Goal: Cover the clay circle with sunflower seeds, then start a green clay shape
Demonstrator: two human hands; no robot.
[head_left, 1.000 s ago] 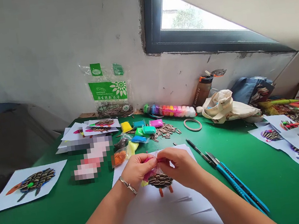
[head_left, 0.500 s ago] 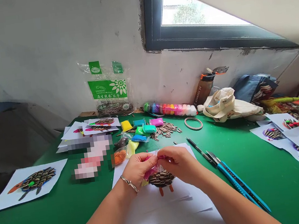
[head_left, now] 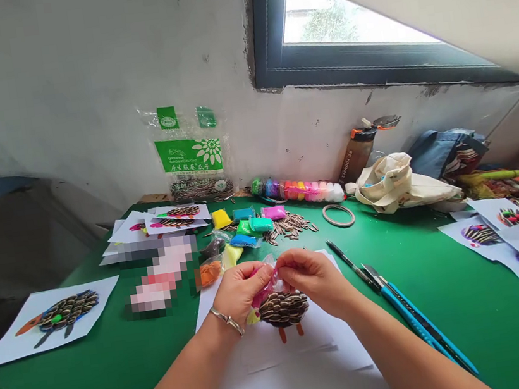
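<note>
Between my hands is a clear plastic packet of pink modelling clay. My left hand grips it with thumb and fingers closed. The fingers of my right hand are pinched together at the packet's right edge. Right below lies a bird-like picture made of striped sunflower seeds, with two orange legs and a yellow part at its left, partly covered by my left hand. It rests on white paper sheets.
Packets of coloured clay and loose sunflower seeds lie behind my hands. To the right are a pen, a blue utility knife and a tape roll. Seed pictures lie on the left and right.
My hands stay on the pink clay packet, and the right fingers have shifted slightly. More clear plastic shows above and between them. The whole view has moved a little.
</note>
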